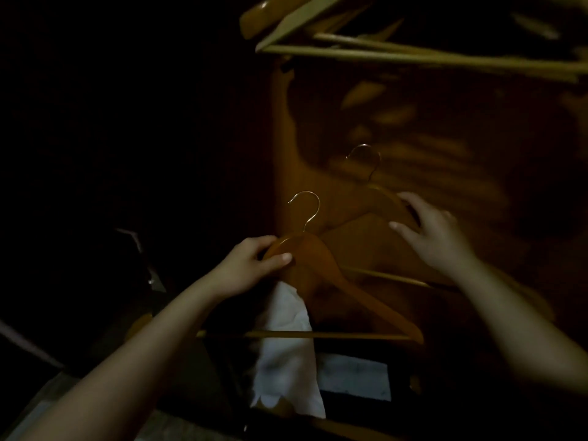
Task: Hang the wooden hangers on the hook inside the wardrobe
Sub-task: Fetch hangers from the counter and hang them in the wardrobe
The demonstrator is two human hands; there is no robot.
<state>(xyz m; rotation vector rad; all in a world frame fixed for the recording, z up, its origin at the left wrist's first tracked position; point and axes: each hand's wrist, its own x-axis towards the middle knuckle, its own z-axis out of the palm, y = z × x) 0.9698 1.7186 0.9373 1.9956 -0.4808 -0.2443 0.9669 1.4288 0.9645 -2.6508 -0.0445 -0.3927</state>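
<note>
Hangers are showing in dim light inside the wardrobe (318, 122). Left hand (251, 265) is pinching the near wooden hanger (321, 275) by its left shoulder, thumb pressed on top, metal hook (305, 208) pointing up. Right hand (436, 237) is resting with fingers spread over the right arm of a second hanger (381, 198), lying just behind the first; whether it is gripping cannot be told. More hangers (381, 49) are hanging overhead. White cloth (286, 345) is lying below.

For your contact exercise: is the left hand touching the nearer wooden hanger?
Touching. The head view shows the left hand closed on the nearer hanger, thumb pressed on its shoulder below the hook.
</note>
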